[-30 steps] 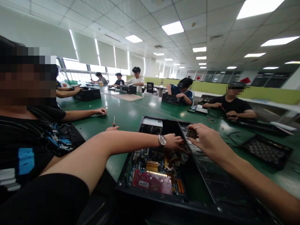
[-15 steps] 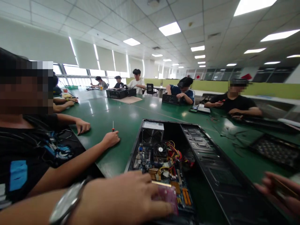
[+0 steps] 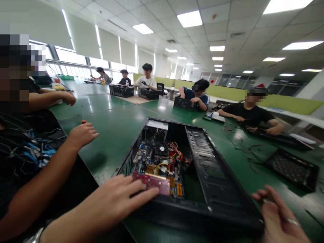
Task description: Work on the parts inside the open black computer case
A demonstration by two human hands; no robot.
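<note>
An opened black computer case [image 3: 177, 212] lies on the green table, its inside facing up. Within it I see a motherboard [image 3: 178, 173], a red expansion card [image 3: 157, 184], coloured power cables [image 3: 174, 152] and a round fan [image 3: 161, 149]. My left hand [image 3: 113, 197] reaches over the near left edge, fingers stretched out and fingertips at the red card; whether they press on it is unclear. At the near right corner, my right hand [image 3: 280, 216] is closed, thumb against curled fingers, around something I cannot make out.
Left of me, a co-worker's hand [image 3: 82, 135] holds an orange-tipped screwdriver [image 3: 83, 122]. A black perforated panel [image 3: 291, 168] and loose cables [image 3: 253, 158] lie to the right. Across the table, several people sit with black computer cases [image 3: 121, 90].
The view has shifted, so the case appears farther left and higher. My left hand has drawn back, uncovering more of the red card. The neighbour's screwdriver hand has risen.
</note>
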